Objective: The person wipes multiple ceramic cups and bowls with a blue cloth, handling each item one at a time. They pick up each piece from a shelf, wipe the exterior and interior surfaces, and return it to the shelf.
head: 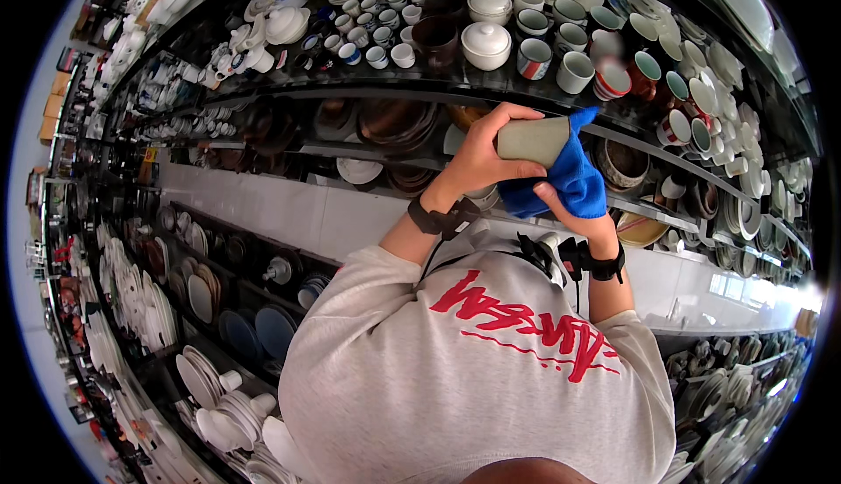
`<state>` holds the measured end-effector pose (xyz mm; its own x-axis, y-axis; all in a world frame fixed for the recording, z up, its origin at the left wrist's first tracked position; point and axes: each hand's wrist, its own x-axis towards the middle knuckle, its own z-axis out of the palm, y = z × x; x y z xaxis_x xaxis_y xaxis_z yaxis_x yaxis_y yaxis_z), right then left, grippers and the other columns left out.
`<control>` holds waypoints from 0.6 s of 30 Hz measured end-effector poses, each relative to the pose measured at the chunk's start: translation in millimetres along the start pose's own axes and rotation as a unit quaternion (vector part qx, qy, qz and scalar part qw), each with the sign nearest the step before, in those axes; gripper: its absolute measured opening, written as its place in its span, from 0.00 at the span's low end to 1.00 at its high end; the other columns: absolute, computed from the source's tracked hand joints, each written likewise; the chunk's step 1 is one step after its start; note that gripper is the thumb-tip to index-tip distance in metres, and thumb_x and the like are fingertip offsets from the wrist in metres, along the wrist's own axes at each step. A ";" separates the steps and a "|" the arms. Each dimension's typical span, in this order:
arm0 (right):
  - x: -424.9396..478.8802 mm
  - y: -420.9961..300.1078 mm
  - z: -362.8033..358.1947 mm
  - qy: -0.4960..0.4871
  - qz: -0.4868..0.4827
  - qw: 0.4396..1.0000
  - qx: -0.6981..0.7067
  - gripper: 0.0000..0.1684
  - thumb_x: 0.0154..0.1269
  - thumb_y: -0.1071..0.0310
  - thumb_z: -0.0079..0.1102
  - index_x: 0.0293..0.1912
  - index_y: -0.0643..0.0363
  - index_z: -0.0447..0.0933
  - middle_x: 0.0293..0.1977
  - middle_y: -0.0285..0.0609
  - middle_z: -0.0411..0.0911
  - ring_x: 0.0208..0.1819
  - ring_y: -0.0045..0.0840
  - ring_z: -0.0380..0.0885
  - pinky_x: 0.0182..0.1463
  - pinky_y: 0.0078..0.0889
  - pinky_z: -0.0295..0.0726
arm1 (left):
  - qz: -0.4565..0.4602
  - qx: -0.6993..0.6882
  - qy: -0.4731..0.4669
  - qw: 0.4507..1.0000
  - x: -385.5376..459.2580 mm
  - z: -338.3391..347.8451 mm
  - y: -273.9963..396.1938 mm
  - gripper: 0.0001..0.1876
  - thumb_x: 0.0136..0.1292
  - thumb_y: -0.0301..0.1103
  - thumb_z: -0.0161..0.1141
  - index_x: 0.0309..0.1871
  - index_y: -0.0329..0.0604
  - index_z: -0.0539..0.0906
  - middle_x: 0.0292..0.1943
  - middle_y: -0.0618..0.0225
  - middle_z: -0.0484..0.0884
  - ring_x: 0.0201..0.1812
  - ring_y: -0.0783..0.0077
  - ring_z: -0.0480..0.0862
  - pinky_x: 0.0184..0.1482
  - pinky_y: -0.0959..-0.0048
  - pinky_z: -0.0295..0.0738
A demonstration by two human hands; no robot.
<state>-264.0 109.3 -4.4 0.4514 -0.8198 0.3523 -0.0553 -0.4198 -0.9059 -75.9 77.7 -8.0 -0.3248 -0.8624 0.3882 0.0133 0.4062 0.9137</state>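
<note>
A pale grey-green ceramic cup [533, 142] lies tilted on its side in my left hand [483, 152], its base towards my palm and its mouth to the right. A blue cloth [578, 178] covers the mouth of the cup and hangs below it. My right hand [575, 211] holds the cloth from beneath, with the thumb up against it; most of its fingers are hidden behind the cloth. Both hands are in front of the shelf's edge. Just above them stand a plain white cup [575, 73] and a red-rimmed cup [612, 80].
The dark upper shelf [315, 83] bears many cups, a white lidded jar [486, 45] and a dark brown pot [435, 36]. On the shelf below are brown plates [397, 122] and a rough bowl [621, 163]. Racks of plates [148, 303] stand behind on the left.
</note>
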 end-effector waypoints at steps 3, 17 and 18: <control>-2.7 0.7 -4.3 -0.028 -0.032 0.994 -0.101 0.32 0.57 0.72 0.66 0.59 0.62 0.64 0.52 0.47 0.71 0.52 0.33 0.70 0.57 0.31 0.69 | -0.029 -0.035 -0.056 0.997 8.2 -2.2 -2.2 0.29 0.47 0.43 0.73 0.51 0.39 0.75 0.45 0.67 0.79 0.46 0.75 0.78 0.49 0.75 0.72; -10.2 13.4 0.7 0.095 0.124 0.959 0.237 0.31 0.47 0.80 0.68 0.54 0.66 0.70 0.46 0.41 0.78 0.48 0.19 0.74 0.54 0.26 0.73 | 0.023 0.118 -0.046 0.992 22.5 4.4 1.7 0.27 0.45 0.41 0.74 0.43 0.40 0.71 0.33 0.63 0.80 0.34 0.70 0.81 0.39 0.73 0.76; -12.7 15.4 1.1 0.091 0.126 0.962 0.223 0.31 0.47 0.79 0.67 0.54 0.65 0.71 0.47 0.43 0.77 0.48 0.24 0.74 0.54 0.28 0.72 | 0.026 0.125 -0.058 0.990 23.5 2.5 1.8 0.27 0.45 0.40 0.75 0.44 0.40 0.71 0.33 0.63 0.80 0.35 0.73 0.81 0.40 0.74 0.76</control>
<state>-269.6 113.6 -23.1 0.3087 -0.9452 0.1067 0.2627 -0.0231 -0.9646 -85.9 58.9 2.5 -0.4359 -0.8037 0.4049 -0.1976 0.5244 0.8282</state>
